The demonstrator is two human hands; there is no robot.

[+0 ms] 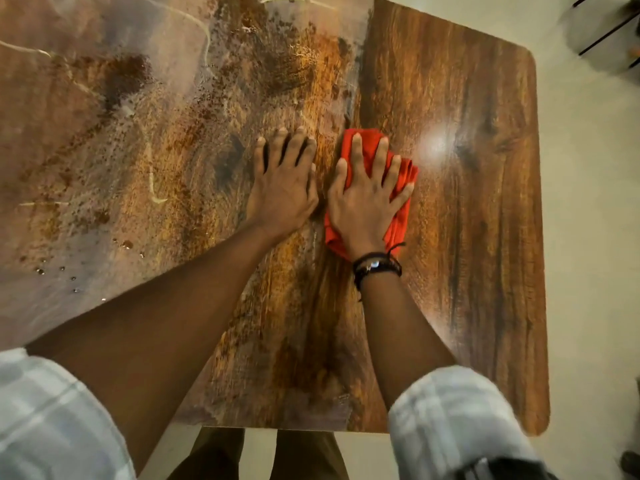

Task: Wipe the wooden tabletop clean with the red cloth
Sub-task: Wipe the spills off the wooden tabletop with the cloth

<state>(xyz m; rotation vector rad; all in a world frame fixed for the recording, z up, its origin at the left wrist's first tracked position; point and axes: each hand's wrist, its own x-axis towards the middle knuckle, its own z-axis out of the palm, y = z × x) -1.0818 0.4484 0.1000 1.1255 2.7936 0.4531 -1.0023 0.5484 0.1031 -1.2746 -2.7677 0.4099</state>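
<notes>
The wooden tabletop (467, 237) fills most of the view. Its left and middle parts carry a whitish film, streaks and dark specks; the right strip looks glossy and dark. A folded red cloth (401, 174) lies on the wood near the centre. My right hand (367, 202) presses flat on the cloth with fingers spread and straight. My left hand (284, 181) lies flat on the bare wood just left of the cloth, fingers straight. A dark bracelet sits on my right wrist.
Water droplets (69, 271) dot the near-left part of the table. The table's right edge (542, 237) and near edge border a pale floor (588, 202). Dark chair legs (606, 29) stand at the top right. My legs show below the near edge.
</notes>
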